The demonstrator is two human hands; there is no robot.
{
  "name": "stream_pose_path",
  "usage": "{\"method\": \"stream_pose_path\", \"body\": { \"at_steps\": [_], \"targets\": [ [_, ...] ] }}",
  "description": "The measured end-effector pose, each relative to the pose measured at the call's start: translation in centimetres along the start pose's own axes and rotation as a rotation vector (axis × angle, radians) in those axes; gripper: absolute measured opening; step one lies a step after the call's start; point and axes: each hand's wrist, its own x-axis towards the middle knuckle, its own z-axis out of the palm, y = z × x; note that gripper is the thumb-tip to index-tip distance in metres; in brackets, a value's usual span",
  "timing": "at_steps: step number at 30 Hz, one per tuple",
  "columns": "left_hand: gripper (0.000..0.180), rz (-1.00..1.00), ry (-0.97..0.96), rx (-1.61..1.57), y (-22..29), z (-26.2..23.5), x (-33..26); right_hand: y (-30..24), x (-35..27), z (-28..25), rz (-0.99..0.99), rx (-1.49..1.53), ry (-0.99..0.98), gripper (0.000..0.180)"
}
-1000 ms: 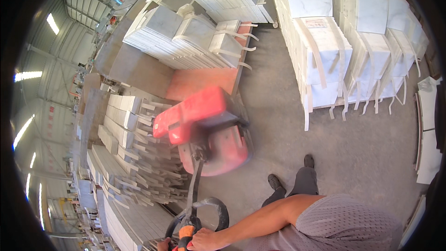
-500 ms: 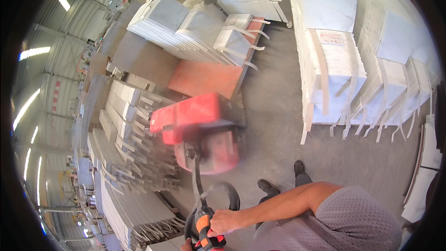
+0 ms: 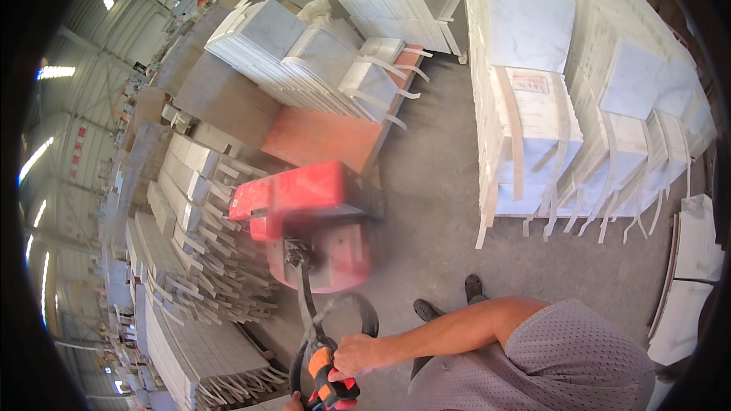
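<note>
Red pallet truck (image 3: 308, 190), its body tilted in view, stands ahead of the hands and a little to their left, joined to them by a dark tiller (image 3: 306, 297). The right hand (image 3: 355, 355) is curled into a fist on the orange-and-black control head (image 3: 323, 365), inside the black loop handle (image 3: 371, 321). The left hand (image 3: 293, 403) is mostly cut off at the lower edge, beside the loop's left part; I cannot tell how its fingers are set.

To steer well here, I would share the grip between both hands, turn the tiller in small amounts and move slowly, because loose strap ends (image 3: 228, 259) jut from the low stacks of narrow slabs (image 3: 164, 247) just left of the truck. The shoes (image 3: 474, 287), ahead and right of the right hand, are best placed well away from the truck's base.

As for what bears loads, an orange board (image 3: 324, 137) beyond the truck carries upright pale slabs (image 3: 266, 34); whether the truck supports that board I cannot tell. Farther ahead and right of the hands, marbled slabs (image 3: 533, 99) stand in strapped blocks, piled in tiers.
</note>
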Motion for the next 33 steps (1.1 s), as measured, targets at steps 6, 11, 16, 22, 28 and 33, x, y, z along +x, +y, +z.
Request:
{"method": "stream_pose_path", "body": {
  "at_steps": [6,11,16,22,28,33],
  "targets": [
    [0.017,-0.075,0.177,-0.020,4.3,2.9,0.1,2.0,1.4,-3.2,0.070,-0.042,-0.054,0.067],
    [0.023,-0.029,0.225,0.010,4.7,4.9,-1.4,1.8,1.0,-5.1,0.142,-0.092,-0.073,0.072],
    [0.020,-0.057,0.279,0.023,4.2,7.5,-3.5,3.2,-0.3,-7.2,0.087,-0.160,-0.142,0.070],
    [0.021,-0.040,0.298,-0.020,4.5,9.1,-5.8,4.3,0.1,-8.1,0.102,-0.107,-0.242,0.097],
    [0.022,-0.041,0.323,-0.023,4.6,9.0,-7.8,4.2,0.5,-6.3,0.072,-0.112,-0.334,0.100],
    [0.023,0.013,0.320,0.023,4.6,8.7,-7.8,3.9,0.3,-6.4,0.093,-0.083,-0.330,0.095]
  ]
}}
